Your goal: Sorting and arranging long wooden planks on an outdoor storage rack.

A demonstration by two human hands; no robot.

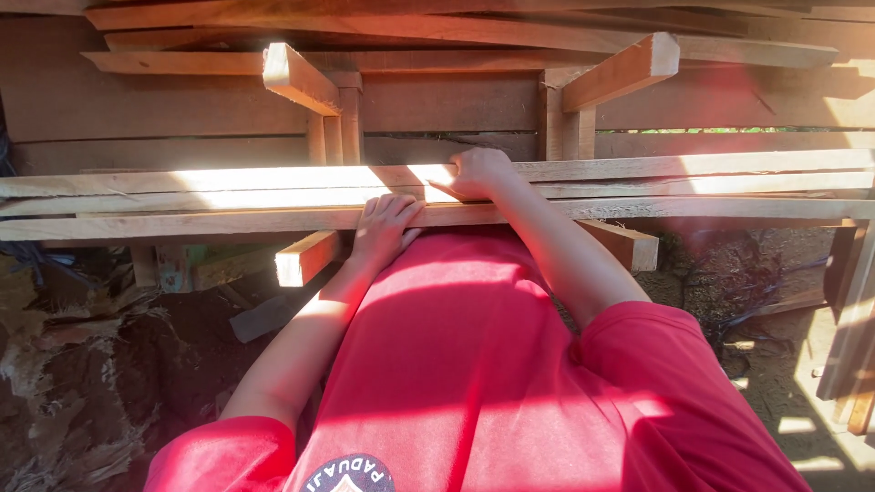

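1. Nearest the camera is the person's red shirt [474, 364], filling the lower middle of the view, with both bare arms reaching forward from its short sleeves; the body stands close against the work, which lets the arms bear on the wood from above.
2. Largest after that is the wall of dark wooden boards [182, 109] at the back, against which the work is set.
3. Long pale planks [693, 187] lie stacked flat and crosswise, running from the left edge to the right; they rest on short wooden supports [629, 68] that jut out from the boards, so the stack sits level at waist height.
4. A second row of stub ends [305, 258] shows under the stack, apparently carrying the lowest plank.
5. The ground [82, 364] below is littered with scraps and shavings.
6. The right hand [478, 173] is laid over the upper planks, fingers curled down on the top edge, seemingly pressing or steadying them; how firmly it clasps cannot be told.
7. The left hand [385, 228] sits lower, fingers hooked over the front edge of the nearest plank [182, 223], grasping it just beside the shirt.
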